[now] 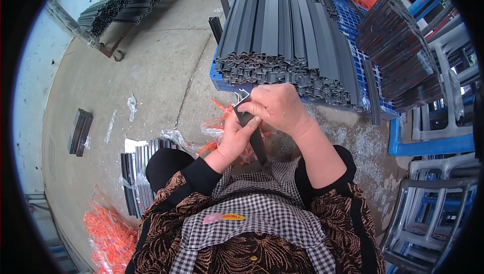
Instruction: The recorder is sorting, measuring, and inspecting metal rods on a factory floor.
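Observation:
A dark grey profile strip (257, 145) slants down from my two hands toward my lap. Its cut end, with thin pale edges, shows just above my fingers. My left hand (235, 135) wraps round the strip from the left, thumb laid along it. From the right, my right hand (279, 106) is closed on the strip's upper end, with its thumb pressed near my left thumb. Right beyond my hands lies a large stack of long dark grey profile strips (275, 27), their cut ends facing me.
The stack rests on a blue plastic pallet (218, 76). Bundled strips (136, 175) lie left of my knee, near orange shredded plastic (108, 231). A smaller bundle (80, 132) lies farther left. Grey and blue frames (431, 218) stand at right; a loaded rack (132, 9) stands far left.

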A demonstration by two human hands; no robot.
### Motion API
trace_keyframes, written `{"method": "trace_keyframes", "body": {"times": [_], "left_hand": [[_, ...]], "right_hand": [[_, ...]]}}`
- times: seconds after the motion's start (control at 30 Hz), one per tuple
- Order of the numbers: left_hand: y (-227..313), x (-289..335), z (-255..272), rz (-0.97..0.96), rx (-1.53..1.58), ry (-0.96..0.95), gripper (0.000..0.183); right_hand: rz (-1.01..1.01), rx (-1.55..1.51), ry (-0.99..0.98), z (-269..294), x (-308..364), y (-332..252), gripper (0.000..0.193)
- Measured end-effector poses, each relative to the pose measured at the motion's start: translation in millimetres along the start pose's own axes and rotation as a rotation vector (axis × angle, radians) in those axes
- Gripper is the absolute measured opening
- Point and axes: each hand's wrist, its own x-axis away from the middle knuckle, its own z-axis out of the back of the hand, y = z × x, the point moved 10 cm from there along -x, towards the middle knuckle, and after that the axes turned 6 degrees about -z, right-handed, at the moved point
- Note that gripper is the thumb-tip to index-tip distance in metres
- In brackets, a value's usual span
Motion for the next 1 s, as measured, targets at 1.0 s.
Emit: {"method": "trace_keyframes", "body": {"times": [1.0], "left_hand": [[81,-24,115,-0.207,0.264,0.488,0.03]], "right_hand": [[-0.776,-0.87,-0.101,-76,40,57,0.025]]}}
